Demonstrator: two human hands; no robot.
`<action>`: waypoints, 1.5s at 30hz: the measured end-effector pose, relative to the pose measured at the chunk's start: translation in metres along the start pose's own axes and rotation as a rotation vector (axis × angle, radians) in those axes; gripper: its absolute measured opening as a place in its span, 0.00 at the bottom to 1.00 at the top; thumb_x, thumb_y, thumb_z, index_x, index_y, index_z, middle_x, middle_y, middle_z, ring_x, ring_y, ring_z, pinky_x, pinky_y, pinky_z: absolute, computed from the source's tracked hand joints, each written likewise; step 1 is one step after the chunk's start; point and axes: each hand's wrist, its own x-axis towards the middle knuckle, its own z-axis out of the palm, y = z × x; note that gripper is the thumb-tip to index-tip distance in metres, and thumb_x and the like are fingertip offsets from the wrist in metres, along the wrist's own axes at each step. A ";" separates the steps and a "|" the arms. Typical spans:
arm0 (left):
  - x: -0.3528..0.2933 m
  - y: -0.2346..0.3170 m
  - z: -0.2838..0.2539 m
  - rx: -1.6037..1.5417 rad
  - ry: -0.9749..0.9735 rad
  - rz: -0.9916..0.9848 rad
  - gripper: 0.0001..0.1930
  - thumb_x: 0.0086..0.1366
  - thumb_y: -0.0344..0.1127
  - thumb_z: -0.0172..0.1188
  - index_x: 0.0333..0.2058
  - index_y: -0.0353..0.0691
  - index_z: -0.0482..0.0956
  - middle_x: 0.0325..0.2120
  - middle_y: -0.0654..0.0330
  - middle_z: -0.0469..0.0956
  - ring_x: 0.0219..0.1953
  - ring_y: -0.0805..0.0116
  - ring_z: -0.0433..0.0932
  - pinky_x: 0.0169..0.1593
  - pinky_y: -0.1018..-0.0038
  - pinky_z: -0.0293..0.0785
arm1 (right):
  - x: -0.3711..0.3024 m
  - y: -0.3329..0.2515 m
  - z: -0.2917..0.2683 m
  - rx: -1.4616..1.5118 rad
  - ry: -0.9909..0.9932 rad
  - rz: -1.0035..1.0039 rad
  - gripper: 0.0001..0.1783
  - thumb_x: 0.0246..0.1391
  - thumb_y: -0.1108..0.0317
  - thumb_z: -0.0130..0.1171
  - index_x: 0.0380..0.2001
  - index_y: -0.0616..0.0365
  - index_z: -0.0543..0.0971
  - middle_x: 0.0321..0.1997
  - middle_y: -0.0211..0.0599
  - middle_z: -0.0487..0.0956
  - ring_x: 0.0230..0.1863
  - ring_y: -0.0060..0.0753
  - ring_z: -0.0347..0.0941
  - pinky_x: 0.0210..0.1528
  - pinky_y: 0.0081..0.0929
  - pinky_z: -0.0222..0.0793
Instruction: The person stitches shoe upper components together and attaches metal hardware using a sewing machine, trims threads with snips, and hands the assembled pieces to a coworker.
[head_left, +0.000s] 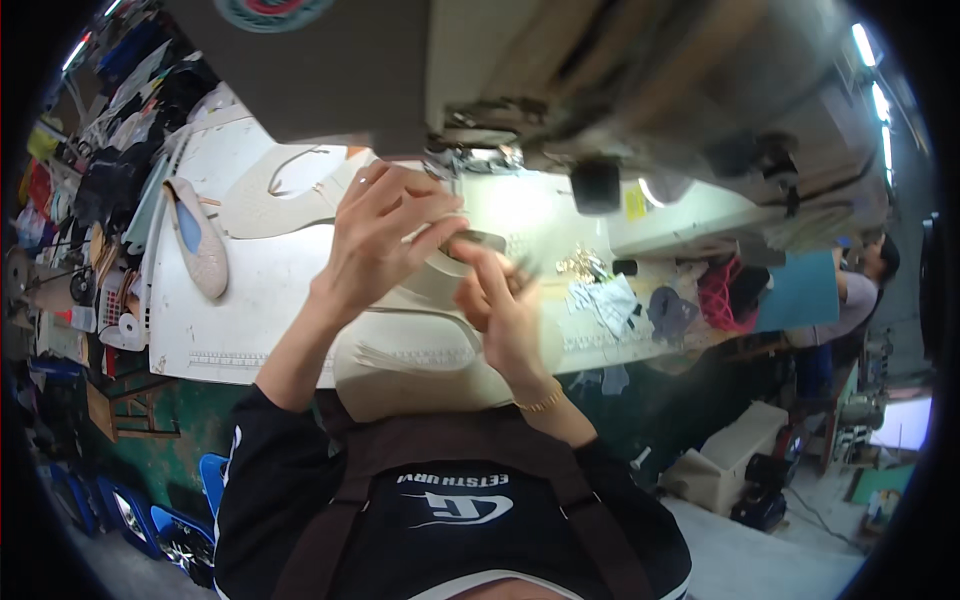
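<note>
My left hand [385, 230] is raised under the head of the sewing machine [350, 70], thumb and forefinger pinched close to its needle area. What they pinch, if anything, is too small to make out. Just right of it my right hand [500, 305] curls around a small dark tool [487, 240], blurred, its kind unclear. Cream shoe-upper pieces [410, 360] lie stacked below both hands, overhanging the table's front edge. Left of my left hand, more cream upper pieces [265, 205] are spread flat. A finished-looking cream pointed shoe [200, 240] with a blue insole lies farther left.
The white table [250, 340] has a ruler strip along its front edge. To the right are a heap of small gold bits [583, 264], a crumpled pale cloth [605, 303] and a pink mesh item [730, 295]. Another person [860, 290] is at the far right. Cardboard boxes [725, 460] stand on the floor.
</note>
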 end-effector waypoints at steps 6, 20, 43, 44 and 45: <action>0.011 0.003 0.006 0.266 -0.072 0.260 0.08 0.43 0.27 0.65 0.25 0.37 0.78 0.24 0.64 0.73 0.23 0.71 0.72 0.23 0.76 0.68 | 0.035 0.024 0.018 0.440 0.072 -0.139 0.12 0.55 0.62 0.54 0.21 0.55 0.72 0.14 0.25 0.68 0.10 0.12 0.55 0.12 0.13 0.49; -0.018 0.064 0.035 -0.058 0.037 0.121 0.07 0.48 0.23 0.62 0.28 0.39 0.75 0.27 0.60 0.72 0.27 0.67 0.72 0.31 0.73 0.70 | 0.017 -0.029 -0.131 -1.006 0.459 -0.511 0.07 0.48 0.70 0.57 0.29 0.61 0.80 0.22 0.42 0.76 0.19 0.32 0.72 0.22 0.25 0.65; -0.018 0.020 0.237 -0.127 -0.614 -0.122 0.07 0.46 0.26 0.58 0.26 0.36 0.81 0.26 0.48 0.74 0.29 0.50 0.76 0.34 0.62 0.73 | 0.026 -0.025 -0.192 -1.198 0.734 -0.676 0.05 0.45 0.73 0.57 0.27 0.63 0.75 0.26 0.45 0.77 0.29 0.44 0.75 0.32 0.33 0.68; -0.022 0.019 0.242 -0.066 -0.637 -0.191 0.06 0.46 0.26 0.57 0.25 0.35 0.80 0.25 0.47 0.75 0.28 0.50 0.76 0.34 0.61 0.73 | 0.025 -0.026 -0.190 -1.199 0.730 -0.676 0.05 0.45 0.73 0.57 0.27 0.63 0.75 0.26 0.45 0.77 0.29 0.44 0.75 0.32 0.33 0.68; -0.021 0.021 0.243 -0.004 -0.656 -0.260 0.06 0.45 0.26 0.56 0.24 0.34 0.79 0.25 0.46 0.75 0.28 0.50 0.77 0.33 0.61 0.73 | 0.023 -0.027 -0.187 -1.198 0.744 -0.683 0.05 0.45 0.73 0.57 0.27 0.63 0.75 0.26 0.44 0.78 0.29 0.44 0.75 0.32 0.33 0.68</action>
